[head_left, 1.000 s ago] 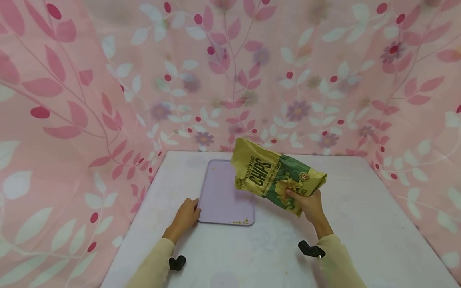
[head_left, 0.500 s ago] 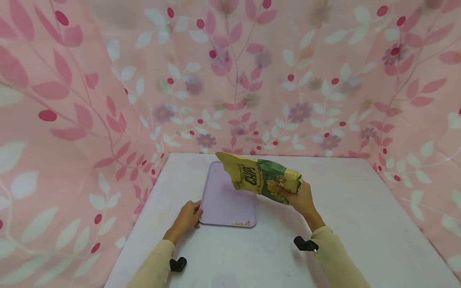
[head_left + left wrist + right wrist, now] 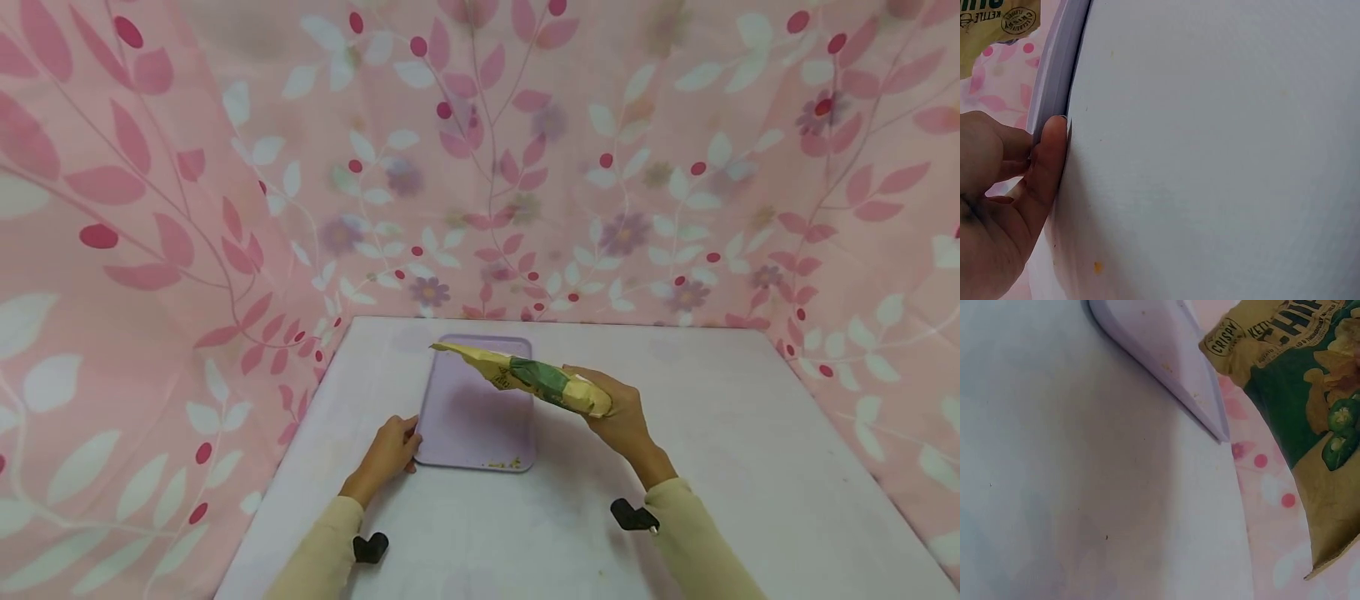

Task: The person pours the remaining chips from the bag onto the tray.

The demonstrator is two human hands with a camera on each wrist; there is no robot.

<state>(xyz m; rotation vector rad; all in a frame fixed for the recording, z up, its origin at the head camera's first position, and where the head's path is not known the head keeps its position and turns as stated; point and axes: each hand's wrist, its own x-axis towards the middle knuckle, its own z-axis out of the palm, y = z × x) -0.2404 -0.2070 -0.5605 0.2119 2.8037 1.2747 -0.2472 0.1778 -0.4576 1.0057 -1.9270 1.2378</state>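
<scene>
A yellow and green bag of chips (image 3: 551,382) is held above the tray by my right hand (image 3: 621,421), which grips its right end. The bag lies nearly edge-on in the head view, with its torn left end over the tray's far part; the right wrist view shows the printed front of the chip bag (image 3: 1285,394). On the table is a flat lilac tray (image 3: 472,433) with a few yellow crumbs (image 3: 506,463) along its near edge. My left hand (image 3: 386,454) pinches the tray's left rim; thumb and fingers of the left hand (image 3: 1004,194) show there in the left wrist view.
A white cloth covers the table (image 3: 712,433). Pink flowered curtains (image 3: 480,167) stand around its back and sides. Small crumbs dot the cloth, such as a yellow speck (image 3: 1098,267). Each sleeve has a black device (image 3: 633,515) at the wrist.
My right hand has moved the chip bag left and tipped it from face-on to nearly level, its torn end now lower over the tray. My left hand keeps its place at the rim.
</scene>
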